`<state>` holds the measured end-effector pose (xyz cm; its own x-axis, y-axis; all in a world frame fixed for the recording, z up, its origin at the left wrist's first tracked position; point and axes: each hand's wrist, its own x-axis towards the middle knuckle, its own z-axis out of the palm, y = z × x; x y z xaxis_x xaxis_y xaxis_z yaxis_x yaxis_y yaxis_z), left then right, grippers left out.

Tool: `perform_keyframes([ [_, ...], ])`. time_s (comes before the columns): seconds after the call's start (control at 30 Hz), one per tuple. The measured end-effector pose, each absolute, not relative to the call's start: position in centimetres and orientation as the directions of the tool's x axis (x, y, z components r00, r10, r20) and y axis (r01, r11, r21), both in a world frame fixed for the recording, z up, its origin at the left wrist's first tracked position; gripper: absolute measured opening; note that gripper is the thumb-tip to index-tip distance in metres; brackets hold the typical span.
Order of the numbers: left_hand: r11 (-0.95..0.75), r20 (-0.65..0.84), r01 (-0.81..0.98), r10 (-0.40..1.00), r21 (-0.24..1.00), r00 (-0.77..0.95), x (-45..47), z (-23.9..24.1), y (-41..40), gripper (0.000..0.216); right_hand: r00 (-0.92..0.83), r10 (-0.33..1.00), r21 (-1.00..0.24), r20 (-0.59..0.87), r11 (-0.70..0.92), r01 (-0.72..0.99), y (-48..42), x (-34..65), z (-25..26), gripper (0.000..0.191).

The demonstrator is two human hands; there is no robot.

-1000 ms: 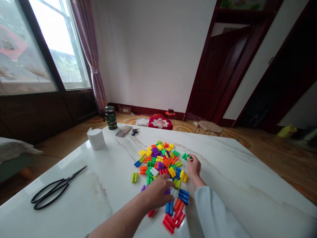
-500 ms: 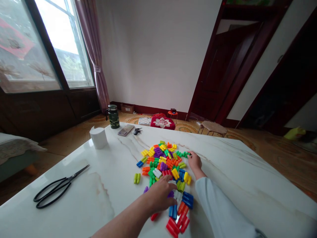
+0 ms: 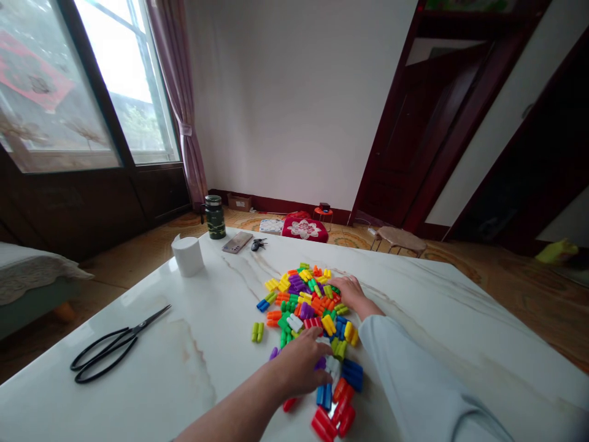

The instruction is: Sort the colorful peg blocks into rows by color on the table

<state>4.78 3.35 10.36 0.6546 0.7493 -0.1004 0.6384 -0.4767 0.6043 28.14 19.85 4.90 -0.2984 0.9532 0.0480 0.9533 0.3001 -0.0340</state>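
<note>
Colourful plastic building blocks [image 3: 317,305], each shaped like joined rounded tubes, lie in a loose pile on a white marbled table [image 3: 414,344]. My left hand [image 3: 304,362] rests over the near part of the pile, palm down and fingers apart, beside white, purple and red blocks. Past it, at the pile's far right edge, my right hand [image 3: 352,291] reaches in with fingers stretched to the left over green and orange blocks; it covers some of them. Closest to me are blue blocks [image 3: 353,375] and red blocks [image 3: 324,425]. A lime-green block [image 3: 257,332] sits apart on the left.
Black-handled scissors [image 3: 120,347] lie on the table's left side. Farther back stand a white paper roll [image 3: 188,256] and a dark green flask [image 3: 215,217], with a phone [image 3: 237,242] and keys [image 3: 259,244] alongside. A stool [image 3: 400,239] is beyond the table.
My right hand has moved left onto the pile's edge, and the green blocks by its fingers are now mostly covered. My left hand stays about where it was. The view has shifted slightly.
</note>
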Motion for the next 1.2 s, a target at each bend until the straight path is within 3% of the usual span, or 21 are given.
perform_keyframes([
  [0.23, -0.457, -0.117, 0.64, 0.751, 0.617, 0.649, 4.7, 10.5, 3.3, 0.052, -0.293, 0.953, -0.008, 0.069, 0.295, 0.956, 20.9, 27.3, 5.9, 0.05],
  [0.47, -0.473, -0.092, 0.635, 0.755, 0.611, 0.65, 4.8, 10.5, 3.4, 0.049, -0.257, 0.944, -0.106, 0.208, 0.283, 0.953, 19.1, 27.1, 7.6, 0.05],
  [0.53, -0.472, -0.066, 0.631, 0.767, 0.615, 0.638, 4.8, 10.4, 3.5, 0.048, -0.209, 0.939, -0.189, 0.272, 0.265, 0.945, 18.0, 26.8, 7.9, 0.049],
  [0.6, -0.461, -0.016, 0.623, 0.796, 0.632, 0.605, 4.8, 10.3, 3.7, 0.05, -0.129, 0.928, -0.408, 0.35, 0.275, 0.871, 16.4, 26.2, 8.1, 0.05],
  [0.67, -0.427, 0.047, 0.623, 0.847, 0.655, 0.53, 4.8, 10.2, 4.1, 0.053, -0.064, 0.921, -0.663, 0.385, 0.324, 0.675, 14.0, 25.3, 8.3, 0.052],
  [0.73, -0.372, 0.102, 0.623, 0.899, 0.688, 0.425, 4.8, 10.1, 4.4, 0.053, -0.084, 0.926, -0.798, 0.369, 0.362, 0.481, 11.1, 24.2, 8.7, 0.054],
  [0.83, -0.349, 0.162, 0.566, 0.921, 0.747, 0.355, 4.6, 10.0, 4.8, 0.042, -0.183, 0.921, -0.828, 0.343, 0.388, 0.405, 6.5, 22.5, 9.7, 0.055],
  [0.97, -0.3, 0.121, 0.466, 0.919, 0.832, 0.375, 4.4, 10.2, 4.7, 0.016, -0.258, 0.904, -0.767, 0.341, 0.426, 0.479, 2.4, 21.2, 11.0, 0.06],
  [1.07, -0.19, 0.053, 0.328, 0.922, 0.925, 0.383, 4.2, 10.3, 4.5, 0.015, -0.184, 0.935, -0.829, 0.304, 0.355, 0.432, 1.5, 20.9, 10.8, 0.057],
  [1.2, -0.089, 0.029, 0.171, 0.945, 0.981, 0.326, 4.1, 10.0, 4.6, 0.02, 0.0, 0.984, -0.973, 0.178, 0.176, 0.146, 1.4, 20.4, 9.8, 0.043],
])
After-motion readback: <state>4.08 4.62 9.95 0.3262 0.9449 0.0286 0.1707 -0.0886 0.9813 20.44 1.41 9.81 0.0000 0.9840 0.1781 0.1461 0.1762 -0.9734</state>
